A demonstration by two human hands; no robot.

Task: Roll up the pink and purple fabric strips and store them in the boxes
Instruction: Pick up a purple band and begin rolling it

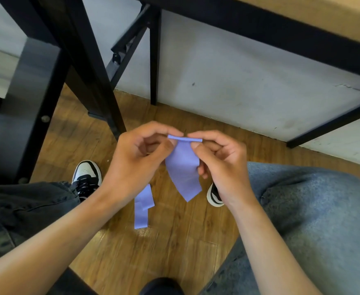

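Observation:
A purple fabric strip (182, 167) hangs between my two hands above the wooden floor. Its top edge is folded over into a thin roll. My left hand (138, 158) pinches the left end of that roll between thumb and fingers. My right hand (219, 160) pinches the right end the same way. The strip's lower part (142, 206) trails down to the floor and lies there, folded on itself. No pink strip and no box is in view.
Black table legs (93, 67) and a table edge (281, 28) stand ahead, with a grey wall behind. My knees, in dark jeans (21, 209) and grey jeans (315, 220), flank the hands. Two sneakers (87, 177) rest on the wooden floor (174, 241).

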